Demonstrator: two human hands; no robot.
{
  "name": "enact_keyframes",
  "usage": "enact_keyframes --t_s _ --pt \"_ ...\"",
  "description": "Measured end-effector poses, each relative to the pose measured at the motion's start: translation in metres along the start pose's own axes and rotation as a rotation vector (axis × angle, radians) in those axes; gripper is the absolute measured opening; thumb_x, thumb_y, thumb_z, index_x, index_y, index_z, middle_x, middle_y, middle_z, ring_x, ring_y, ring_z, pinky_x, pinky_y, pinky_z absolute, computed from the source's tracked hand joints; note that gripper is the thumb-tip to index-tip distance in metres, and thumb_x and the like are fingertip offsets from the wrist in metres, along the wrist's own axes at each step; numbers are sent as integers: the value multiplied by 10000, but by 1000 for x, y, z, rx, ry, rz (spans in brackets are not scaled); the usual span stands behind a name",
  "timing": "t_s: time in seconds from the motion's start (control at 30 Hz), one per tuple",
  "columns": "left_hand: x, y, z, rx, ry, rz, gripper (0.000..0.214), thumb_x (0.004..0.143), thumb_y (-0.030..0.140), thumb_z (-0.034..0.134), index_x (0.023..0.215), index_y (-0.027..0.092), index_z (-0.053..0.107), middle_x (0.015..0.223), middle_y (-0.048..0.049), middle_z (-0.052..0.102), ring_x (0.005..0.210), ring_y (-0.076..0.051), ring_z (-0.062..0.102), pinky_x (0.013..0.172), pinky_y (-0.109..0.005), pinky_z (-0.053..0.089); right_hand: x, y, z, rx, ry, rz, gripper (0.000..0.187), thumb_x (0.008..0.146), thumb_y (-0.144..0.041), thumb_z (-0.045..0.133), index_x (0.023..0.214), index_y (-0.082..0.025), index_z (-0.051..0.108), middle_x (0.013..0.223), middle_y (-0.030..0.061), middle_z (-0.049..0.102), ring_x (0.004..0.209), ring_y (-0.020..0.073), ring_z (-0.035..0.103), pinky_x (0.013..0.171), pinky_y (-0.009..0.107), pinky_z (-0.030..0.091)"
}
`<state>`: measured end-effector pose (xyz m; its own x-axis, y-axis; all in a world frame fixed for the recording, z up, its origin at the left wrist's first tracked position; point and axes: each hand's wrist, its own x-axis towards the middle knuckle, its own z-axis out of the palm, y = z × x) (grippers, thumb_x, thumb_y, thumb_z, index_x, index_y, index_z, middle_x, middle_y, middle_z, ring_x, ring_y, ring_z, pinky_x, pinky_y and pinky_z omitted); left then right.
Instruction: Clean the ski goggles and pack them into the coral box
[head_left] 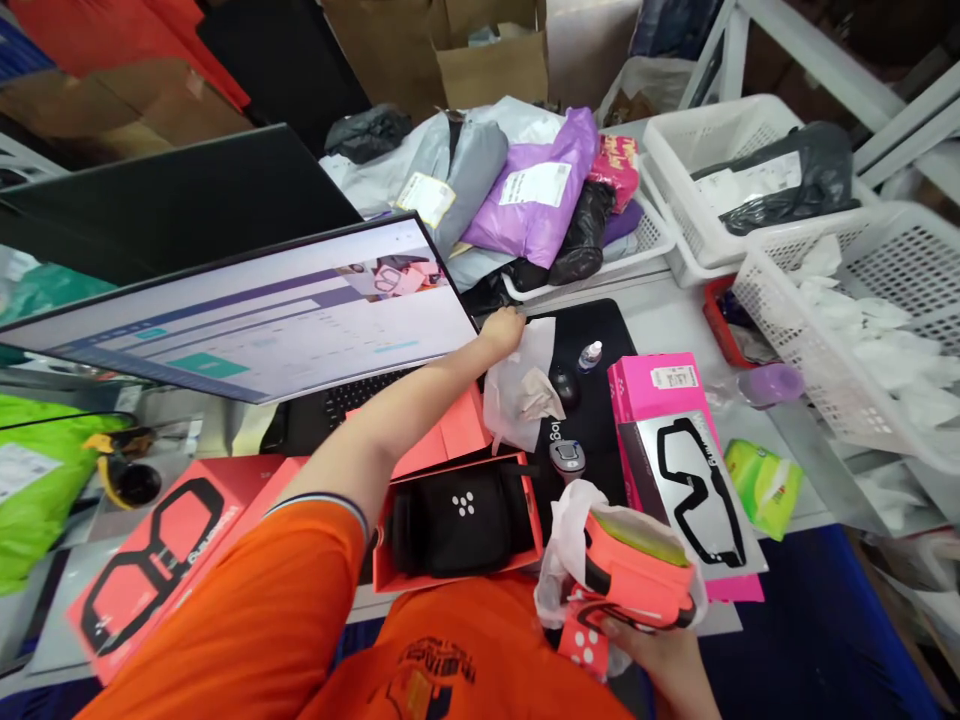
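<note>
My left hand (504, 328) reaches far forward beside the right edge of the monitor, its fingers curled closed. It is at the upper end of a translucent white plastic sheet (514, 395); what the fingers hold, if anything, is hidden. At the lower right, my right hand (664, 650) grips an opened white plastic bag (551, 565) from below. Inside it show a coral item (637, 575) with a yellow-green part, and a coral piece with white dots (583, 645). Before my body is an open coral box (459, 580) with a black case (472, 515) inside.
On the left are a monitor (300, 310) and a coral goggle box (165, 550). A mouse (564, 387), a small bottle (590, 354) and a scanner (568, 458) lie on the black mat. Pink and white boxes (682, 490), white baskets (832, 330) and parcels (525, 190) stand beyond.
</note>
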<state>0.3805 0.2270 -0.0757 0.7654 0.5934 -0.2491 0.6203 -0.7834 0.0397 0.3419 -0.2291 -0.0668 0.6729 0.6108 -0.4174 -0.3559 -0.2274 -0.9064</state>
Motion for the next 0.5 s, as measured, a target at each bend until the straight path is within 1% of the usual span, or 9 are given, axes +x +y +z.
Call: enact_keyframes --t_s 0.07,0.13,0.2,0.23,0.3,0.33,0.4,0.47,0.5 --pt "-28 1 -19 -63 57 18 274 1026 213 433 1180 100 628 1141 -168 701 1071 -275 674 901 -388 520 -2 -5 0 4 -28 16 440 496 -430 970 818 -225 749 917 87 802 862 325 767 795 408 648" --pt "-62 -3 -42 -120 131 40 283 1040 279 408 1179 140 610 1071 -131 713 991 -260 683 846 -357 511 -3 -10 -2 -17 -69 11 399 525 -432 953 824 -231 782 861 83 805 808 328 771 778 417 648" --pt "-102 -11 -66 -209 208 86 249 1036 314 411 1088 177 613 977 -69 705 911 -215 669 814 -316 499 -4 -14 -4 -42 -84 2 360 541 -441 939 819 -258 802 836 77 806 799 343 773 780 444 646" --pt "-123 -17 -77 -346 277 141 225 1020 313 440 1004 176 617 926 -52 690 868 -197 652 795 -302 491 -5 -16 -5 -47 -88 0 348 542 -452 933 816 -278 806 838 74 806 808 356 772 787 464 645" --pt "-166 -33 -96 -486 375 145 281 1021 372 416 906 183 588 848 -22 649 795 -162 620 746 -273 486 -5 -15 -6 -51 -98 2 326 549 -482 917 801 -309 806 841 75 803 825 383 768 805 504 638" --pt "-187 -42 -103 -618 445 103 314 1009 429 438 872 183 578 797 -12 626 741 -154 601 698 -264 480 -5 -14 -7 -58 -105 4 320 550 -494 910 792 -314 803 837 79 800 830 396 764 812 521 634" --pt "-227 -64 -111 -876 571 -24 372 965 541 502 887 187 583 742 1 606 654 -141 569 612 -252 459 -5 -10 -8 -80 -133 3 334 519 -508 910 759 -310 788 810 92 790 803 417 757 784 544 632" --pt "-263 -91 -108 -1089 636 -159 431 911 617 570 945 188 607 734 -1 626 621 -141 570 580 -253 456 -4 -8 -7 -107 -170 -11 362 494 -514 911 752 -302 772 798 99 781 782 423 751 754 550 630" --pt "-280 -106 -102 -1160 641 -220 467 883 648 598 960 188 616 731 -6 639 619 -145 580 577 -259 464 -3 -8 -6 -123 -190 -25 374 499 -517 908 766 -298 764 806 99 779 788 420 750 756 548 627"
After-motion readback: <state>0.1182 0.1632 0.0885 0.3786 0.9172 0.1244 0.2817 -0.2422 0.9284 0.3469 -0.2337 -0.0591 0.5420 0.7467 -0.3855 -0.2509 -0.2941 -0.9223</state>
